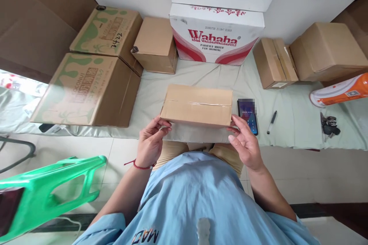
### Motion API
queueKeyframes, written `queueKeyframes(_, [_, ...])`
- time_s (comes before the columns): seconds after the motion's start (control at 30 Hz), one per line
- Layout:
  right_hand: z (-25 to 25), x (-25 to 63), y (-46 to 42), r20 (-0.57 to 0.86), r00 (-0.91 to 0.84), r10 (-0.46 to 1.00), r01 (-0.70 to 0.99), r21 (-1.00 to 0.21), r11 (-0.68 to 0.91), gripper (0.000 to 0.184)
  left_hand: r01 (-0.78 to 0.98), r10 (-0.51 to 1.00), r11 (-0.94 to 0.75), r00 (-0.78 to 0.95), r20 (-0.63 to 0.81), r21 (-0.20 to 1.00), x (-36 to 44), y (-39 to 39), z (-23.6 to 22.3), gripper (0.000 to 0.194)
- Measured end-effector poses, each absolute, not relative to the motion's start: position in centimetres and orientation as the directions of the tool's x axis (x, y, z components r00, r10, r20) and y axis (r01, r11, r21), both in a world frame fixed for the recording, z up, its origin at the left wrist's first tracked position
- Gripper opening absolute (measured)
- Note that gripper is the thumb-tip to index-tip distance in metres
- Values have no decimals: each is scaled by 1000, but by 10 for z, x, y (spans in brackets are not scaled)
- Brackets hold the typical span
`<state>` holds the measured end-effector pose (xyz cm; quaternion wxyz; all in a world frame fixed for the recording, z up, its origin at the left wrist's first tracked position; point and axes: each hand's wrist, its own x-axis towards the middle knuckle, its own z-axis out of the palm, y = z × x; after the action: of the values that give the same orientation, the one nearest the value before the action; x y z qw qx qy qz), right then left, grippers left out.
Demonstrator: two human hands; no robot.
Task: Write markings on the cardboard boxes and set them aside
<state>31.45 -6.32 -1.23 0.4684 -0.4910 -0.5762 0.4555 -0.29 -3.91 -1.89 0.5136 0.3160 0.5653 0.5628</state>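
Observation:
A small brown cardboard box (198, 104), closed, with a strip of clear tape along its top seam, is at the table's near edge in front of me. At its near left corner, my left hand (152, 138) has its fingers curled against the cardboard, the thumb close to the index finger. My right hand (244, 139) has its fingertips on the near right corner, with the thumb held apart. Between them the two hands hold the box. Beside my right hand lies a phone (247, 116) with a lit screen. The box's underside is hidden.
Large coconut cartons (83, 88) and a plain box (155, 46) stand left. A white Wahaba-style water carton (215, 38) is behind. Right are brown boxes (276, 63), an orange-white can (340, 90), a pen (271, 122) and keys (330, 125). A green stool (57, 183) stands lower left.

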Motion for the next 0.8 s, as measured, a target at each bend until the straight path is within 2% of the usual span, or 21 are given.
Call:
queueKeyframes(0.07, [-14, 314, -63, 93, -110, 990, 195, -974, 114, 58, -142, 931, 147, -315, -186, 979, -3, -37, -24, 21])
queueKeyframes(0.13, [-12, 311, -63, 124, -171, 977, 257, -952, 166, 63, -95, 931, 128, -333, -152, 987, -3, -35, -29, 32])
queueKeyframes(0.27, [2, 297, -61, 195, -315, 929, 299, -909, 292, 78, -222, 931, 121, -314, -188, 968, -6, -33, -37, 59])
queueKeyframes(0.33, [9, 291, -59, 208, -353, 912, 298, -900, 320, 81, -292, 927, 134, -301, -224, 947, -11, -33, -37, 64])
queueKeyframes(0.47, [9, 293, -54, 205, -346, 915, 265, -915, 305, 78, -268, 932, 72, -325, -161, 961, -18, -36, -24, 53])
queueKeyframes(0.6, [-5, 304, -54, 127, -235, 964, 84, -985, 150, 76, -128, 929, -21, -369, -27, 992, -16, -43, 3, 38])
queueKeyframes(0.7, [-14, 309, -55, 52, -173, 984, -31, -998, 47, 76, -7, 926, -89, -370, 80, 996, -9, -48, 22, 35])
queueKeyframes(0.8, [-17, 312, -55, -10, -120, 993, -55, -998, -17, 79, 138, 931, -182, -295, 216, 974, -4, -52, 35, 38])
